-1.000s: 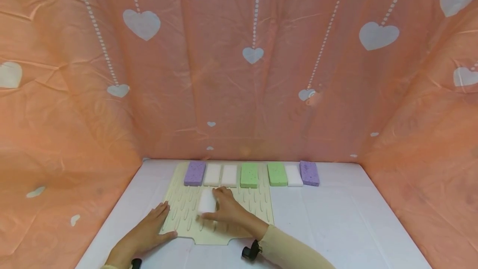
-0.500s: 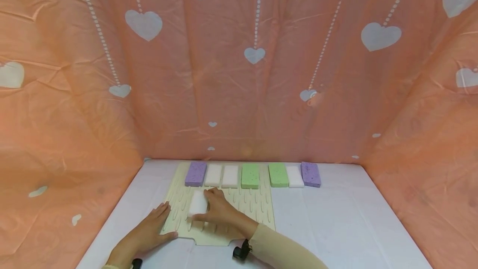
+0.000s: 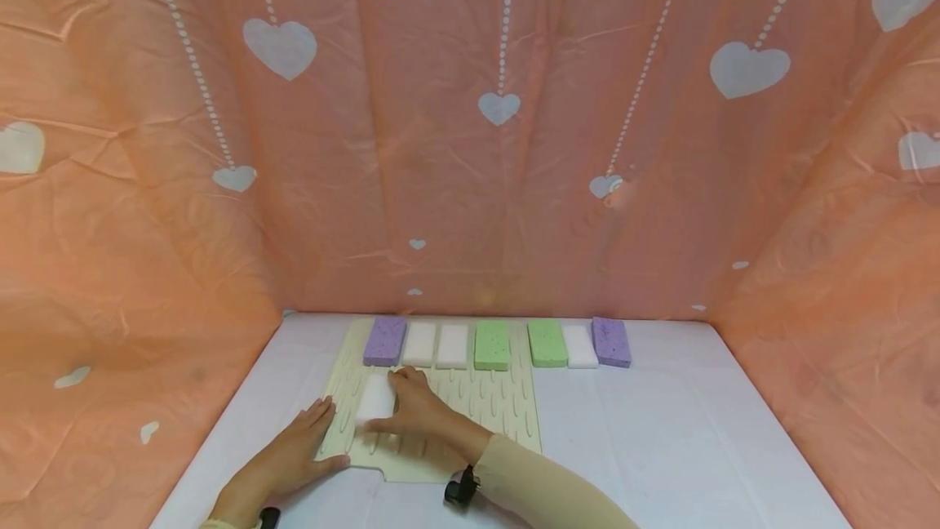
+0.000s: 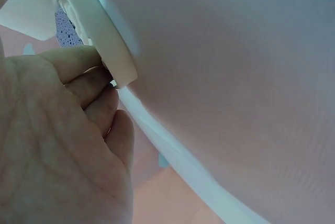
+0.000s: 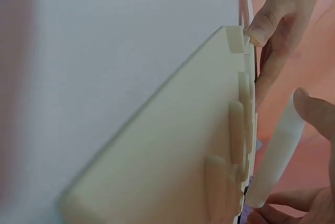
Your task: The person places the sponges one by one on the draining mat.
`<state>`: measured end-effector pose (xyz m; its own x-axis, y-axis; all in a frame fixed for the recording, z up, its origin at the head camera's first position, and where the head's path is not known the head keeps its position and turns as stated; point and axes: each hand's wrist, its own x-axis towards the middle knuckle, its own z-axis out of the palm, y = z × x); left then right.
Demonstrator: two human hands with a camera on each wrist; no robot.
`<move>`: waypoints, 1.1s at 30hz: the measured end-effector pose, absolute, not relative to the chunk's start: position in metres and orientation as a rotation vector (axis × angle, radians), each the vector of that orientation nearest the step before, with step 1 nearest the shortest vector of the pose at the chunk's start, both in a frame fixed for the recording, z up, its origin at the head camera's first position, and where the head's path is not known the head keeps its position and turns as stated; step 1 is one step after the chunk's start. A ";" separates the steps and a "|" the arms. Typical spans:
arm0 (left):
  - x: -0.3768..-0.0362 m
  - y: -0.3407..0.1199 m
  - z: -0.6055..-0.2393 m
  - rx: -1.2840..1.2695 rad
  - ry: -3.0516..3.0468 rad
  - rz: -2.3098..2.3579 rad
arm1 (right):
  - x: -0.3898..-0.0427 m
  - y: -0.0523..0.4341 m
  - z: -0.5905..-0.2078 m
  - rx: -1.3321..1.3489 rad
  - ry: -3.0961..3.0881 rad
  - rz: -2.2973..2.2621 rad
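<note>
My right hand holds a white sponge between thumb and fingers over the left part of a cream ridged mat. In the right wrist view, the sponge looks tilted, its upper end under the thumb. Fingers of my left hand touch the mat's left edge, the thumb near its front corner. The left wrist view has that hand beside the mat's rim. Along the mat's back lie a purple sponge, two white sponges and a green sponge.
Right of the mat, another green sponge, white sponge and purple sponge lie side by side on the white table. Orange curtains with hearts enclose the back and sides.
My right hand has moved left across the mat, carrying the white sponge. The left hand has stayed at the mat's edge, and the row of sponges is unchanged.
</note>
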<state>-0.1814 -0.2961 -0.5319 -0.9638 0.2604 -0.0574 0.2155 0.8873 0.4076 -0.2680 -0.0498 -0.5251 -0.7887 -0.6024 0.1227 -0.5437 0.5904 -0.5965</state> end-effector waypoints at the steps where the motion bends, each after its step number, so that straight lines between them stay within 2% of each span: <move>1: -0.181 -0.296 -0.531 0.375 2.946 0.622 | -0.268 -0.051 -0.525 -0.988 2.725 -0.963; 12: -0.179 -0.293 -0.530 0.380 2.962 0.624 | -0.265 -0.065 -0.528 -0.951 2.745 -0.932; 33: -0.179 -0.296 -0.531 0.398 2.962 0.636 | -0.260 -0.058 -0.523 -1.002 2.803 -0.876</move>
<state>-0.1793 -0.2957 -0.5312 -0.9623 0.2703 -0.0294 0.2344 0.8795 0.4143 -0.2600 -0.0578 -0.5229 -0.7908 -0.5941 0.1472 -0.5722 0.6321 -0.5225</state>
